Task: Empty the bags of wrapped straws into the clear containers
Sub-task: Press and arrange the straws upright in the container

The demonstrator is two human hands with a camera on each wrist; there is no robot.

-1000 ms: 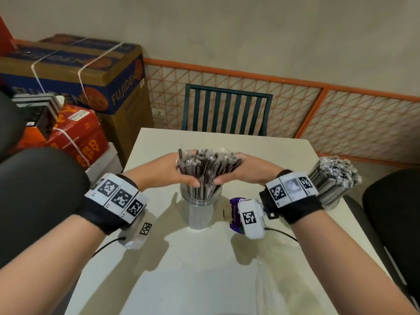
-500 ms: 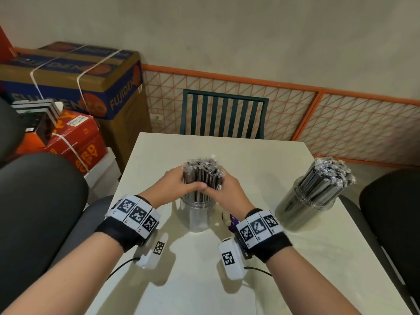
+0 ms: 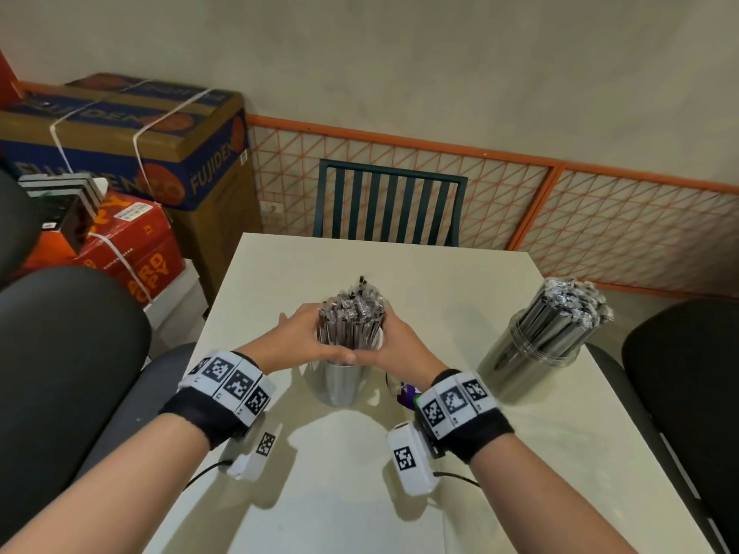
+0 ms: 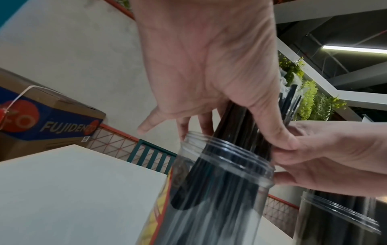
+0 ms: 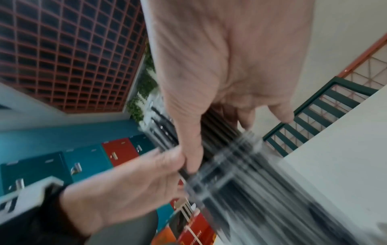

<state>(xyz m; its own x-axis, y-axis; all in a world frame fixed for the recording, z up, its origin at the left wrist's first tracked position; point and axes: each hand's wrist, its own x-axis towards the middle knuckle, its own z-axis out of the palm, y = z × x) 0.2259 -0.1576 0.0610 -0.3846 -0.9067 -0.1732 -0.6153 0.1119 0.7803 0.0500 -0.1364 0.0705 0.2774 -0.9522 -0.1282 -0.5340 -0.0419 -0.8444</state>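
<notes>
Both forearms reach forward over the table, meeting at 12 o'clock. The left hand and right hand curl around a bundle of wrapped straws between them, thumbs touching, standing in the clear container. At 2 o'clock stands a second filled container.

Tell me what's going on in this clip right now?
A person is loading wrapped straws into clear containers on a table. Both hands, left hand and right hand, wrap around a bundle of straws standing in the middle container. A second container, to the right, is already full of straws.
</notes>
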